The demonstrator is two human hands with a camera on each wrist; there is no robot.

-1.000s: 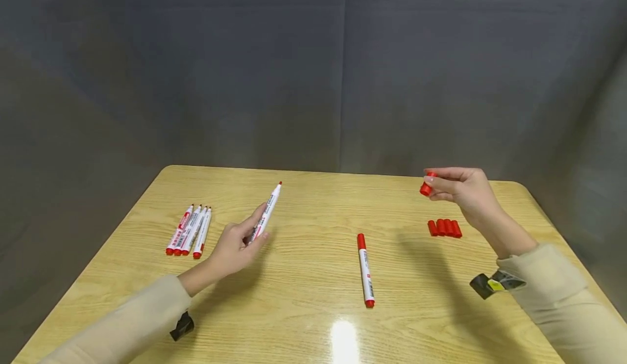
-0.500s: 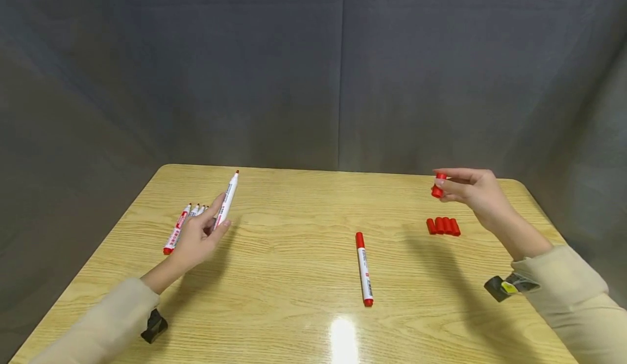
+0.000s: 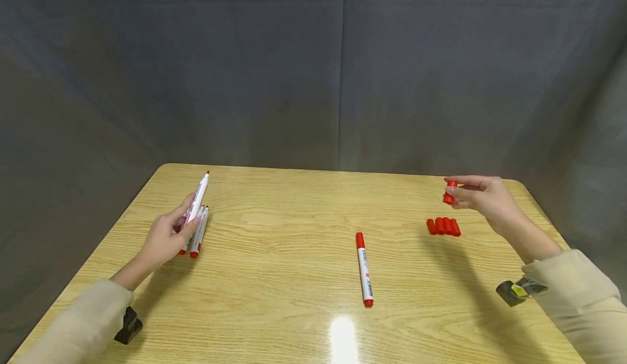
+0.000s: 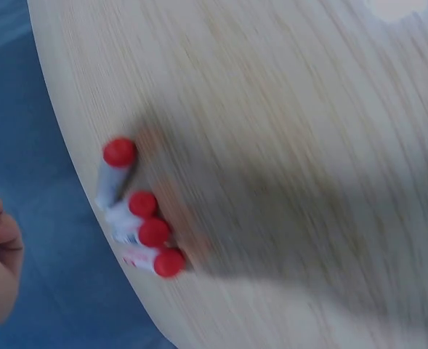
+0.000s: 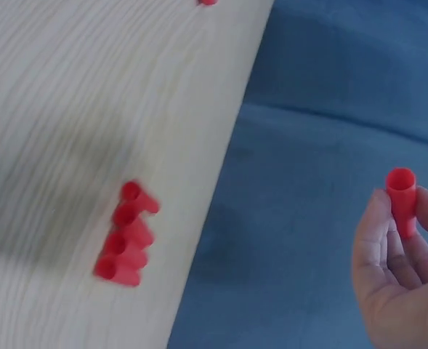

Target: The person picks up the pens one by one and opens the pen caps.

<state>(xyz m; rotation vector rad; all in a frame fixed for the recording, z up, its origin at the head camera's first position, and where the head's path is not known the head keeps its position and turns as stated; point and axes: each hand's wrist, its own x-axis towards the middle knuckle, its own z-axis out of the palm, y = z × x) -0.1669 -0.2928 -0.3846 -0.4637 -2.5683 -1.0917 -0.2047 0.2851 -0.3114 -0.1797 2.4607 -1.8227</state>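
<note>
In the head view my left hand (image 3: 164,236) grips an uncapped red marker (image 3: 198,194), its tip pointing up and away. Below it lie several more uncapped markers (image 3: 200,233), partly hidden by the hand. Their red ends (image 4: 154,233) show in the left wrist view, where only the edge of the hand is seen. Between thumb and fingers, my right hand (image 3: 495,201) pinches a red marker cap (image 3: 450,192), held above the table. Its hollow end faces the camera in the right wrist view. Several loose red caps (image 3: 443,226) lie side by side below that hand.
One capped red marker (image 3: 364,271) lies on the wooden table (image 3: 294,298), right of the middle. A dark curtain (image 3: 313,81) hangs behind the table's far edge.
My left hand has carried the uncapped marker leftward over the markers on the table. My right hand has shifted a little to the right with the cap. The capped marker stays put.
</note>
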